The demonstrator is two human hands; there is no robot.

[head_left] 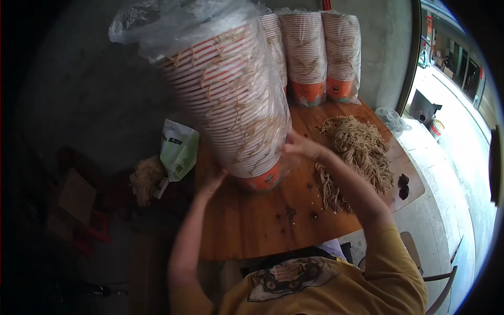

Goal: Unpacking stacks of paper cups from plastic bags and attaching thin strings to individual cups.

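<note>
Big stack of paper cups, still in its clear plastic sleeve, tilted, its orange base just above the wooden counter. Left hand cups the base from below-left, fingers curled on it. Right hand presses flat against the stack's lower right side. Both hands grip the stack.

Beyond the right hand: pile of tan fibre bundles, untouched. Further behind: three more sleeved cup stacks standing upright.

Judged progress: early. Sleeve not yet off, no cup separated, stack not settled upright.
</note>
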